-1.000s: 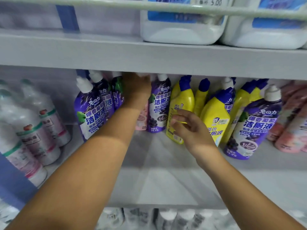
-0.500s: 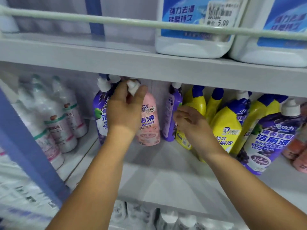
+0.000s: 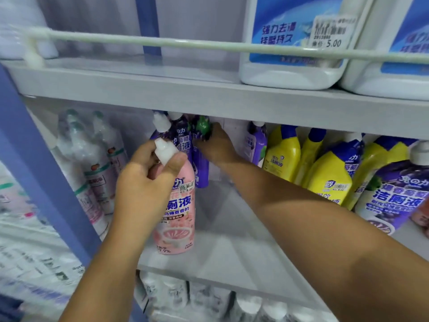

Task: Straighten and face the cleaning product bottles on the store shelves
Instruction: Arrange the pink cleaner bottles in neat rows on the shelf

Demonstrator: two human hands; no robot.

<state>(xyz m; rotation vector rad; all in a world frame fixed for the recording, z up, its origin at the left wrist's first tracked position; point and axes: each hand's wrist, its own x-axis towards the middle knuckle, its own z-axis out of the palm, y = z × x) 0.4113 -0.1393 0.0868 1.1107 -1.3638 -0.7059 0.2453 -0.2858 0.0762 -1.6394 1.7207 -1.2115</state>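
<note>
Left hand point(image 3: 141, 184) curled round the neck of the pink bottle point(image 3: 177, 214), thumb and fingers point(image 3: 176, 162) pinching just below its white cap; bottle upright near the shelf point(image 3: 232, 259) front edge, label facing out. Right hand point(image 3: 217, 146) reaching to the back of the shelf, fingers wrapped on a purple bottle point(image 3: 200, 168). More purple bottles point(image 3: 181, 138) just beside it; yellow bottles point(image 3: 329, 173) toward the right end.

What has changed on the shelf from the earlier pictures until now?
The left hand pulled the pink bottle from the back row to the shelf front, gripping its neck. The right hand left the yellow bottles and reached to a purple bottle at the back. The yellow bottles stayed.
</note>
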